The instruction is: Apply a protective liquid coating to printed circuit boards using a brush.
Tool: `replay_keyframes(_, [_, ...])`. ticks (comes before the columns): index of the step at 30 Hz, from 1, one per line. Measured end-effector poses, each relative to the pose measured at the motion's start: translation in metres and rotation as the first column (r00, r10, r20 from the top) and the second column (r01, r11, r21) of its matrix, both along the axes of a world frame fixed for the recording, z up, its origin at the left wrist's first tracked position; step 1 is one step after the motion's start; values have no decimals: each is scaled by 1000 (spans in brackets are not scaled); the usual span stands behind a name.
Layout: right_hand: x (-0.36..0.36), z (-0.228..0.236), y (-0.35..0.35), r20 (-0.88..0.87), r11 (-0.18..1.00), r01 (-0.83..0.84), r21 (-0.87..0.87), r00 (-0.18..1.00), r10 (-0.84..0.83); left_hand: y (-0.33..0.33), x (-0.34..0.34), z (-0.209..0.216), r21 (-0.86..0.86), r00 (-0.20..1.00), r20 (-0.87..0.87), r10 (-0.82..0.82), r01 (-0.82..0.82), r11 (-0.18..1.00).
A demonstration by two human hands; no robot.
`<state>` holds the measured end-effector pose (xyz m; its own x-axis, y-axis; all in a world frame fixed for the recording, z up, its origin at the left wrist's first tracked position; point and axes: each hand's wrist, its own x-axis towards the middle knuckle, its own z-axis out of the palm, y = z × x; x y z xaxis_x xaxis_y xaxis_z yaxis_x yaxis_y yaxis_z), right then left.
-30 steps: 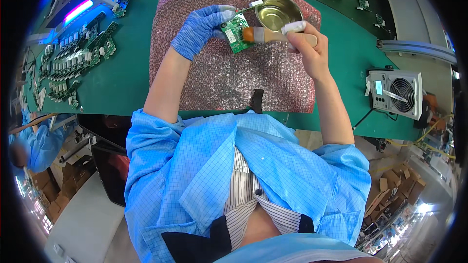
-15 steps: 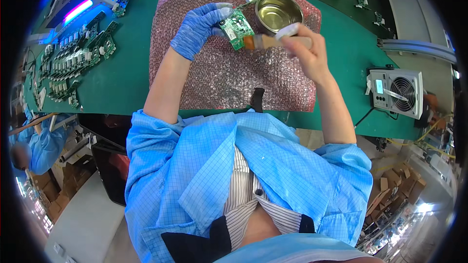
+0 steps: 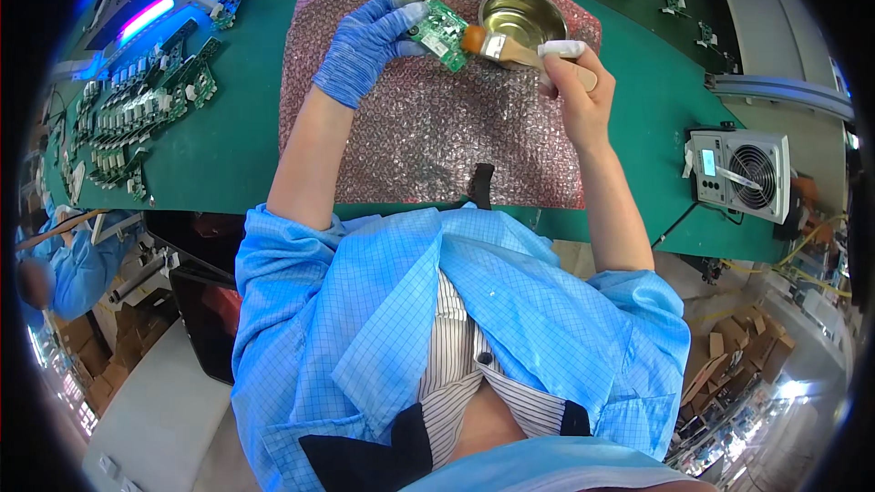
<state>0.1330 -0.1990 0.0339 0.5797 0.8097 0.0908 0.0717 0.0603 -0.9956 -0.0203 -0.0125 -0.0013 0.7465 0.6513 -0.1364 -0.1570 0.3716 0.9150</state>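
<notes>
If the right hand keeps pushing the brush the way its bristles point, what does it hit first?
The right hand aims the brush leftward at the green circuit board held by the gloved left hand. The bristles look to be at the board's edge already, so the board comes first, though depth is hard to judge.

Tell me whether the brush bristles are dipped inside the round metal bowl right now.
No. The wooden-handled brush in the bare right hand has its bristles against the small green circuit board, beside the round metal bowl.

A small grey box-shaped fan unit [image 3: 740,173] sits at the green desk's [image 3: 228,141] right edge; rows of green circuit boards [image 3: 137,114] lie far left.
</notes>
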Motion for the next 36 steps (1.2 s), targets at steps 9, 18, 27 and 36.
replay_keyframes(9, [-7,-6,8,81,999,29,15,996,-30,-1,-2,-5,14,995,-10,102,-102,995])
replay_keyframes(18, [-24,-5,10,48,995,-13,-103,999,18,-4,0,-7,22,979,20,201,-201,979])
replay_keyframes(27, [6,1,17,96,996,27,87,995,-35,1,-3,-1,89,996,-44,77,-73,993])
replay_keyframes(36, [35,12,23,114,942,-299,-154,942,317,6,-6,-3,112,995,-36,-96,99,989])
